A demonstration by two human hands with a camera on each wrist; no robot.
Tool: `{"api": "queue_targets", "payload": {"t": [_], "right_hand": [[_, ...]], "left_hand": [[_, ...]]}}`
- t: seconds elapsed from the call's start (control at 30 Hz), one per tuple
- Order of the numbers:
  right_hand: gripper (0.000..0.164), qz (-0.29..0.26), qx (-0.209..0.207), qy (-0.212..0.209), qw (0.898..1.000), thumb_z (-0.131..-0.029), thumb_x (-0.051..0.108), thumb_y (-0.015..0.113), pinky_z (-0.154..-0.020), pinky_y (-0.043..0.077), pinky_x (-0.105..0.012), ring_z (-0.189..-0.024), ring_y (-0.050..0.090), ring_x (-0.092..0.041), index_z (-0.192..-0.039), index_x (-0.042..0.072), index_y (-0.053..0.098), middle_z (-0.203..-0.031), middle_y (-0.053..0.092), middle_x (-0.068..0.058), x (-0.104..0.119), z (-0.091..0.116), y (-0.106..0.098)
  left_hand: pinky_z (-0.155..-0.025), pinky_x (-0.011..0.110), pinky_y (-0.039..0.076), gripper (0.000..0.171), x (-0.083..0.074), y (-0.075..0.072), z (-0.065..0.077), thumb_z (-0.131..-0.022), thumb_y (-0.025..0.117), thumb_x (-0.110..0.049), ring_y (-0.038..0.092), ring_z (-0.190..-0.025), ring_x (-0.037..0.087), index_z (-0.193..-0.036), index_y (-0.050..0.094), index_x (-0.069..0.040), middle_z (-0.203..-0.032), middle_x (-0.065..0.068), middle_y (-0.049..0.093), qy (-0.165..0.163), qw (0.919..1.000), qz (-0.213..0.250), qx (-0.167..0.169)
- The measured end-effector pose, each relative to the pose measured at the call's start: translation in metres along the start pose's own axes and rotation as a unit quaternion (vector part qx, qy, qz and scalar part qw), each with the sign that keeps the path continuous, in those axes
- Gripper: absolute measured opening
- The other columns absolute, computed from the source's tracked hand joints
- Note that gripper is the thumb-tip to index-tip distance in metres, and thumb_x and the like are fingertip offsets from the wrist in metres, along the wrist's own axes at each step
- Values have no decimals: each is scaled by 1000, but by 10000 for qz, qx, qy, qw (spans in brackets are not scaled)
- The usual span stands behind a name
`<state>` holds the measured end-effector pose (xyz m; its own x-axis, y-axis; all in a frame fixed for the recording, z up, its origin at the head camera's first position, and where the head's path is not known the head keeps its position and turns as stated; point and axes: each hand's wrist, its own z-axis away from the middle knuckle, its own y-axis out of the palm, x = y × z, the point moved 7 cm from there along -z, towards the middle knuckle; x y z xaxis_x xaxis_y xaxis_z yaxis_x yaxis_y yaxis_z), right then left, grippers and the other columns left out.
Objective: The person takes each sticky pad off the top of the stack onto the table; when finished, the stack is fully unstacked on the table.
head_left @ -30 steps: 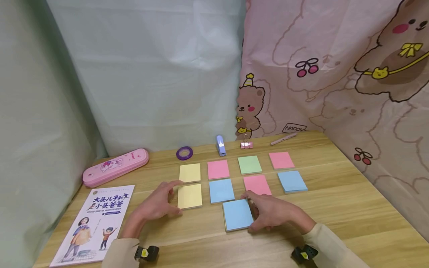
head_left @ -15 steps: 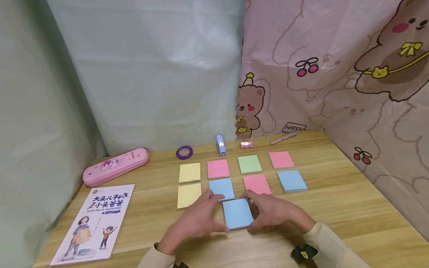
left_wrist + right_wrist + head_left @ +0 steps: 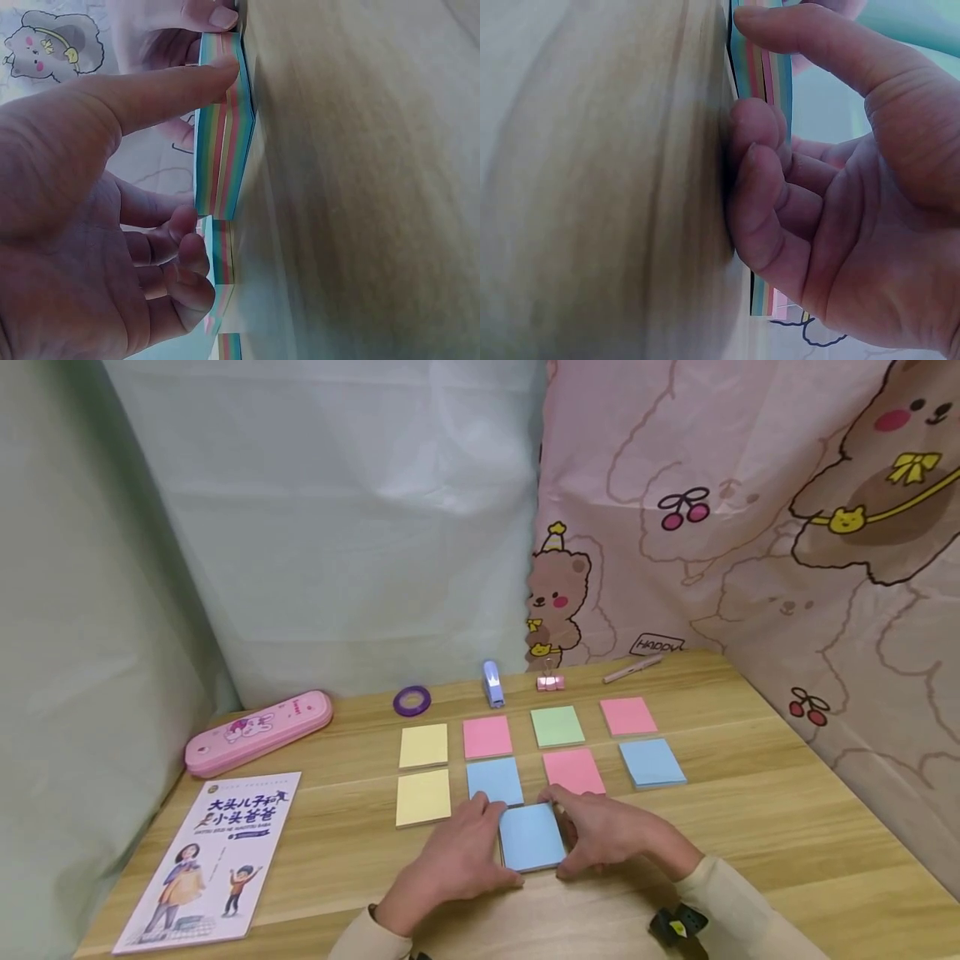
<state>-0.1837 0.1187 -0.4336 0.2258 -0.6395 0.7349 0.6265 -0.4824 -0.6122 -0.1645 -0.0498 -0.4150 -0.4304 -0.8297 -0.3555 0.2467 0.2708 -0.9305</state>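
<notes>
In the head view a stack of sticky note pads (image 3: 532, 837) with a blue top lies on the wooden table, in front of two rows of pads. Its striped sides show two pads, one on the other, in the left wrist view. My left hand (image 3: 467, 852) holds the stack's left side, thumb at the near corner and fingers at the far one. From the right, my right hand (image 3: 611, 831) grips the same stack, its thumb (image 3: 810, 30) against the striped edge. A blue pad (image 3: 495, 779) and a pink pad (image 3: 573, 772) lie just beyond.
Two yellow pads (image 3: 423, 797) are left of the stack; a blue pad (image 3: 652, 762) lies right. Behind stand a tape roll (image 3: 412, 701), stapler (image 3: 492, 684), binder clip (image 3: 550, 682) and pen (image 3: 633, 668). A pink pencil case (image 3: 258, 733) and book (image 3: 213, 860) are at left.
My left hand has moved right from the yellow pads to the left side of the blue-topped stack. The right hand stays on the stack, which has straightened slightly.
</notes>
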Motion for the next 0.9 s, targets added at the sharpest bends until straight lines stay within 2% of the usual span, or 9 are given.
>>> {"api": "queue_targets", "payload": {"t": [0.23, 0.47, 0.63, 0.83, 0.9], "right_hand": [[80, 132, -39, 0, 9999, -76, 16, 93, -53, 51, -29, -55, 64, -14, -141, 18, 45, -87, 65, -2, 0, -1, 1], [82, 298, -76, -24, 9995, -74, 13, 91, -52, 49, -28, -52, 63, -16, -142, 17, 45, -80, 63, -2, 1, -3, 1], [80, 448, -102, 26, 9989, -73, 15, 91, -54, 47, -28, -53, 62, -15, -140, 18, 47, -77, 62, -1, 1, -1, 0], [80, 646, -157, 53, 9978, -73, 16, 91, -55, 44, -27, -57, 57, -12, -140, 18, 48, -76, 61, 1, 2, 1, 0], [80, 601, -155, 64, 9981, -73, 16, 91, -54, 44, -27, -56, 58, -13, -140, 18, 48, -76, 61, 0, 2, 1, 0]], "left_hand": [[-73, 29, 48, 87, 0, 1, 0, -71, 94, -51, 47, -89, 16, -133, 60, -1, -102, 2, 51, -25, 10000, -34, 25], [-74, 32, 52, 86, 10, -5, 8, -69, 95, -47, 51, -92, 16, -133, 62, -1, -105, 2, 54, -119, 9997, 175, -84], [-82, 43, 57, 89, 24, -15, 22, -67, 96, -44, 58, -107, 23, -138, 61, -2, -115, 5, 58, -288, 9990, 258, -219], [-74, 40, 54, 91, 53, -30, 47, -62, 98, -39, 54, -98, 18, -137, 62, -5, -109, 1, 56, -675, 9963, 395, -362], [-76, 42, 56, 91, 64, -34, 55, -61, 99, -40, 55, -100, 18, -138, 62, -7, -113, 1, 57, -874, 9947, 414, -349]]}}
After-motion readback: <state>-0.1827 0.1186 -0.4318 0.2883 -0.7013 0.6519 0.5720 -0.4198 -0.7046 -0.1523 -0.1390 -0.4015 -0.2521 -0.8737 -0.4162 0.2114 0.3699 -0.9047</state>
